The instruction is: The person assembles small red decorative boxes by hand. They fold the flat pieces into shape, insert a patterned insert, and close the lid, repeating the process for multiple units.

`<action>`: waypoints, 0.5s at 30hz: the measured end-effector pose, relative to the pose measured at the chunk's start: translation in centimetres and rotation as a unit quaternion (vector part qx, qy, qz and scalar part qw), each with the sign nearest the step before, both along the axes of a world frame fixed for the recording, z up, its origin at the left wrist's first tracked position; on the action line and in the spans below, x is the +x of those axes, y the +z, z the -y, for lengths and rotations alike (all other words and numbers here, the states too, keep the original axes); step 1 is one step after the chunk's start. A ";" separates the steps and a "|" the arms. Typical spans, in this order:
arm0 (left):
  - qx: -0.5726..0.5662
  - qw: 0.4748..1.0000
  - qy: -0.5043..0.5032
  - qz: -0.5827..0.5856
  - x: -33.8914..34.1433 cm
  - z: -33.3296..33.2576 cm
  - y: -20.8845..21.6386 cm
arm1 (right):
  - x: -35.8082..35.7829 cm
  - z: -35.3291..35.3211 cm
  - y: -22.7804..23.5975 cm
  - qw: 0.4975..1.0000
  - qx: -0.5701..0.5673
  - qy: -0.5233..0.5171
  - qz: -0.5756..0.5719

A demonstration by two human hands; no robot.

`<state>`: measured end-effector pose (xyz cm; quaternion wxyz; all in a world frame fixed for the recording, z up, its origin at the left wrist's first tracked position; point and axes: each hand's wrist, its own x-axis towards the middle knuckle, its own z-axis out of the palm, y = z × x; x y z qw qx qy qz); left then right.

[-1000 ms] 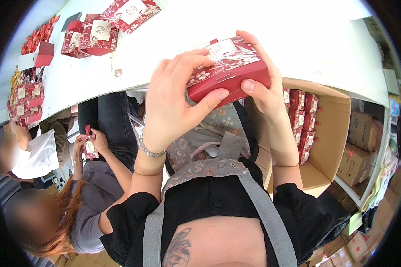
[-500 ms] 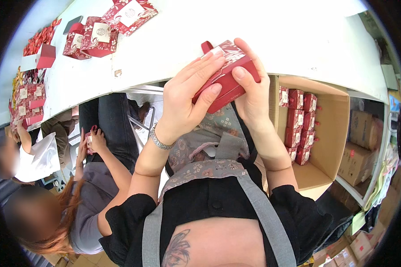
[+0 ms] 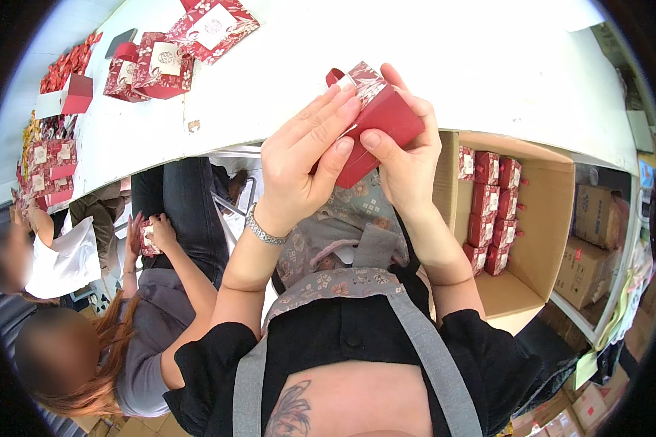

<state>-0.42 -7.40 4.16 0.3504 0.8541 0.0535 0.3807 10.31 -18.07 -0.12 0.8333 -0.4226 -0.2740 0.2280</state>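
Between my two hands, over the near edge of the table, is a red gift box (image 3: 388,120) with white floral print and a red ribbon loop at its far left corner. My left hand (image 3: 307,146) presses its fingers flat along the box's left face, the thumb at the near side. Wrapped round the right side is my right hand (image 3: 410,138), thumb on the plain red face and fingers behind. The box is tilted. The left fingers cover most of its left face.
An open carton (image 3: 536,218) at my right holds rows of small red boxes (image 3: 486,200). More red gift boxes (image 3: 164,64) stand on the white table (image 3: 488,65) at far left. Beside me on the left, a co-worker (image 3: 157,328) handles a similar box.
The box has turned in my hands, so more of its plain red face shows. My right thumb has shifted left along it. The co-worker's hands have moved slightly.
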 end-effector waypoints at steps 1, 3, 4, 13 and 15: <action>0.004 1.000 0.001 0.001 0.0 0.0 0.0 | -0.1 0.0 0.2 1.000 -0.006 0.004 -0.008; 0.011 1.000 0.003 0.004 0.1 -0.1 -0.2 | -0.3 0.0 0.3 0.999 -0.026 0.001 -0.027; 0.022 1.000 0.011 0.006 0.2 0.0 -0.5 | -0.6 -0.1 0.3 0.998 -0.040 -0.005 -0.038; 0.097 0.992 0.071 0.028 1.9 0.9 -1.6 | -2.1 -0.2 0.9 0.991 -0.066 -0.037 -0.113; 0.098 0.990 0.095 0.036 2.2 1.3 -1.8 | -2.1 -0.2 0.8 0.992 -0.106 -0.040 -0.055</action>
